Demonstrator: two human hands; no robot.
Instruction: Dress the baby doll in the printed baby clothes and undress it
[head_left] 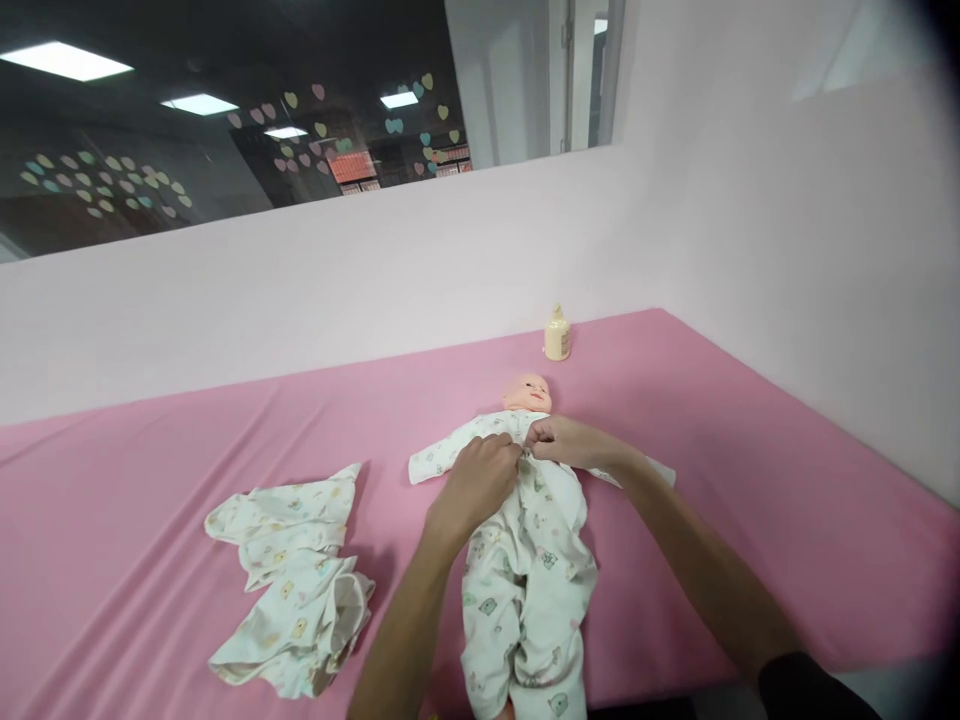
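A baby doll [527, 392] lies on its back on the pink table [750, 470], dressed in a white printed romper [525, 580]. My left hand [476, 482] and my right hand [562, 442] meet at the doll's chest just below its chin. Both have their fingers closed, pinching the romper's front edges together at the neckline. The doll's sleeves spread out to either side; the right sleeve end is partly hidden behind my right forearm.
A second white printed garment [292, 580] lies crumpled to the left on the table. A small cream bottle [557, 335] stands by the pink wall behind the doll's head. A dark window runs above the wall.
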